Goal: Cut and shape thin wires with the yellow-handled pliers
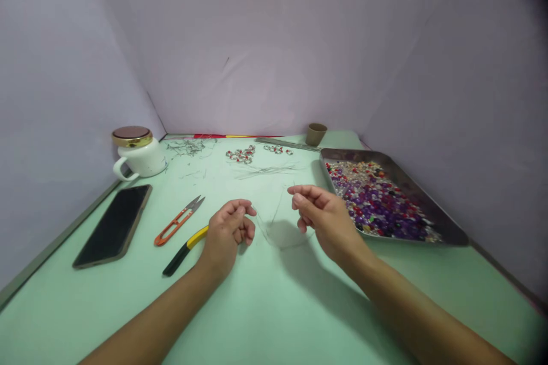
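In the middle of the table, my left hand (229, 231) is closed with thumb and forefinger pinched together. A thin wire (262, 228) runs down from those fingertips, very faint against the green surface. Opposite it, my right hand (323, 217) is also closed in a pinch, raised a little over the table. A hair-thin end shows at its fingertips, seemingly wire too. Whether both hands hold the same piece, I cannot tell. Pliers with yellow and black handles (185, 251) lie partly hidden behind my left hand. Orange thread snips (177, 222) rest farther left.
On the right stands a metal tray (428, 199) of mixed beads (377, 199). Beaded pieces (241, 154), loose wires (269, 170), wire scraps (188, 147) and a small brown cup (316, 134) lie toward the back. A phone (113, 225) and lidded white mug (143, 157) are left.
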The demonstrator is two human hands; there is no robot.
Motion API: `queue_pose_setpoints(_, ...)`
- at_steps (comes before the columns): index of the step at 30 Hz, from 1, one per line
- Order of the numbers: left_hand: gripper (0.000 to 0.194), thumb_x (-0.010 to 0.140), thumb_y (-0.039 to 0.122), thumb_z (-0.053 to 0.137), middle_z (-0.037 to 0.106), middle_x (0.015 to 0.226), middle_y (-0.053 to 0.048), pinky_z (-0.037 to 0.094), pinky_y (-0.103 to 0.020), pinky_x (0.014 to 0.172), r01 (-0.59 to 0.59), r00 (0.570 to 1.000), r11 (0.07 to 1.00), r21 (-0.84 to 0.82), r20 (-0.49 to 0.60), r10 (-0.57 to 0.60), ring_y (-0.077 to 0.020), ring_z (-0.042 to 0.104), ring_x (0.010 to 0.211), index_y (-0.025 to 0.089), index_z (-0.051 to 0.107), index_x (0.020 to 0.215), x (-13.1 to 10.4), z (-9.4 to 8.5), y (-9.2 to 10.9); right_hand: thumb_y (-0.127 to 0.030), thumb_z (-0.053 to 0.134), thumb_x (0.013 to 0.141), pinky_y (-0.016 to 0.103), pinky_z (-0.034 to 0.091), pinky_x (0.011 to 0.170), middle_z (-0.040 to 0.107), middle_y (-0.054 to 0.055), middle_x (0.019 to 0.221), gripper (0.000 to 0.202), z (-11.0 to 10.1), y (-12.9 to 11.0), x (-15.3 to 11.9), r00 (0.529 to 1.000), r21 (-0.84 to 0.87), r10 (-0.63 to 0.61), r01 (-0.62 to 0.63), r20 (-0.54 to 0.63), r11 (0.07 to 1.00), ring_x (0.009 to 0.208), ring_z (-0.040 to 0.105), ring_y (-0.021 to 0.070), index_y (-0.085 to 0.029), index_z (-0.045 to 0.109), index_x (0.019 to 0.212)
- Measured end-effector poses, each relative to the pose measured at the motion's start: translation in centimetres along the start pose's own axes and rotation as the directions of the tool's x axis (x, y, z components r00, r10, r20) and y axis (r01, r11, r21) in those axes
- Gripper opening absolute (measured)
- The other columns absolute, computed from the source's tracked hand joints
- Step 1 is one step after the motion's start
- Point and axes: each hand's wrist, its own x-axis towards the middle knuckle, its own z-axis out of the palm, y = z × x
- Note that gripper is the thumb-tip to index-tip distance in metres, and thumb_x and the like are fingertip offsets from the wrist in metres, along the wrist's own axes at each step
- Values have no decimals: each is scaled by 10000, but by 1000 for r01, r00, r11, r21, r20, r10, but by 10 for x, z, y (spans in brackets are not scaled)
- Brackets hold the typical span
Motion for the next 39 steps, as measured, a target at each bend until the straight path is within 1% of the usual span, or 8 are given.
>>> queue_pose_setpoints(5, 72, 756, 224, 483, 509, 724, 12, 347, -216, 482, -167, 984, 956, 240, -15, 176, -79, 449, 524, 181, 507, 809, -9, -2, -7, -267, 593, 680, 200, 354, 336, 530, -13, 596, 112, -15, -35, -2, 995, -248, -98, 104, 33, 963, 371, 425, 54, -163, 607, 719)
queue_pose_setpoints(8, 88, 712, 138, 480, 535, 645, -11, 355, -263, 571, -514, 857, 583, 629, 351, 377, -126, 467, 595, 162, 561, 737, -20, 2, -11, -273, 605, 689, 193, 358, 346, 540, -13, 614, 128, -20, -51, -7, 980, -232, -201, 197, 8, 953, 382, 439, 53, -161, 606, 751)
queue_pose_setpoints(10, 137, 693, 108, 452, 554, 655, -35, 348, -293, 582, -611, 790, 325, 722, 528, 312, -155, 473, 618, 156, 572, 738, -25, 8, -12, -277, 615, 688, 188, 356, 345, 543, -13, 619, 143, -19, -55, -12, 978, -188, -207, 206, 14, 960, 387, 442, 52, -157, 605, 766)
queue_pose_setpoints(12, 181, 678, 90, 444, 570, 723, -53, 356, -322, 628, -627, 778, 252, 737, 583, 233, -186, 488, 694, 159, 577, 779, -26, 15, -11, -276, 620, 688, 183, 355, 342, 542, -17, 612, 141, -12, -52, -16, 986, -125, -154, 162, 67, 979, 382, 437, 49, -154, 602, 757)
queue_pose_setpoints(16, 246, 709, 61, 405, 583, 894, -49, 366, -333, 763, -562, 819, 519, 644, 518, 245, -189, 495, 859, 178, 566, 853, -22, 20, -7, -278, 641, 670, 166, 366, 358, 528, -27, 576, 156, 5, -25, -21, 969, 85, 60, -82, 242, 993, 394, 399, 34, -138, 587, 714)
queue_pose_setpoints(19, 150, 769, 139, 414, 573, 743, -16, 394, -272, 675, -229, 973, 833, 503, 125, 193, -134, 507, 701, 168, 554, 814, -16, 12, -5, -279, 668, 641, 149, 364, 354, 544, -22, 589, 192, 14, 5, -19, 932, 181, 207, -268, 297, 946, 384, 374, 19, -121, 575, 698)
queue_pose_setpoints(21, 99, 760, 206, 468, 535, 621, 12, 390, -243, 578, -48, 998, 941, 335, -19, 57, -107, 475, 573, 159, 551, 786, -13, 6, -4, -269, 685, 623, 146, 369, 355, 560, -17, 596, 207, 16, 21, -18, 922, 179, 259, -317, 289, 931, 384, 388, 19, -117, 572, 705)
queue_pose_setpoints(39, 208, 761, 347, 498, 419, 448, 67, 224, -173, 375, 153, 988, 986, 70, -24, -152, -42, 339, 373, 164, 465, 668, -2, 0, -10, -318, 609, 711, 148, 380, 312, 609, 21, 644, 204, 13, 38, -11, 875, 184, 363, -433, 320, 882, 372, 427, 42, -124, 570, 765)
